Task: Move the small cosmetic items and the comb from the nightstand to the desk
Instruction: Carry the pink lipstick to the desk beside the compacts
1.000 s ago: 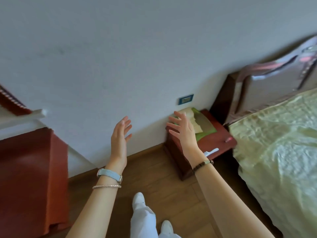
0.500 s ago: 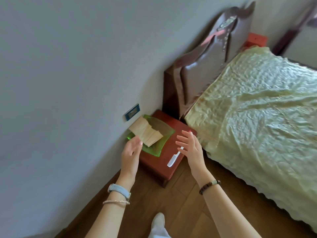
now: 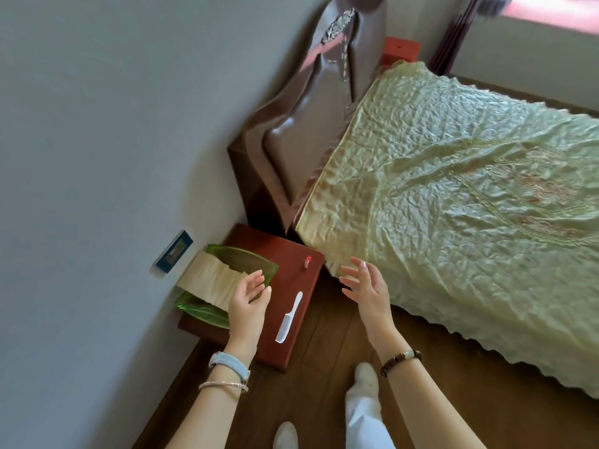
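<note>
A white comb (image 3: 289, 317) lies on the red-brown nightstand (image 3: 288, 280) near its right edge. A small pink-and-red tube (image 3: 307, 262), like a lipstick, lies near the nightstand's far right corner. My left hand (image 3: 248, 301) hovers over the nightstand just left of the comb, fingers loosely bent, holding nothing. My right hand (image 3: 368, 291) hangs in the air to the right of the nightstand, fingers spread, empty. The desk is out of view.
A green glass tray (image 3: 249, 259) with a stack of beige paper (image 3: 210, 280) fills the nightstand's left half by the wall. A bed (image 3: 453, 205) with a pale green cover and a brown headboard (image 3: 301, 147) stands right. Wooden floor lies below.
The view has swung from the wall and desk corner to the nightstand and bed. Both hands have come down closer to the nightstand; the comb and the small tube now show fully.
</note>
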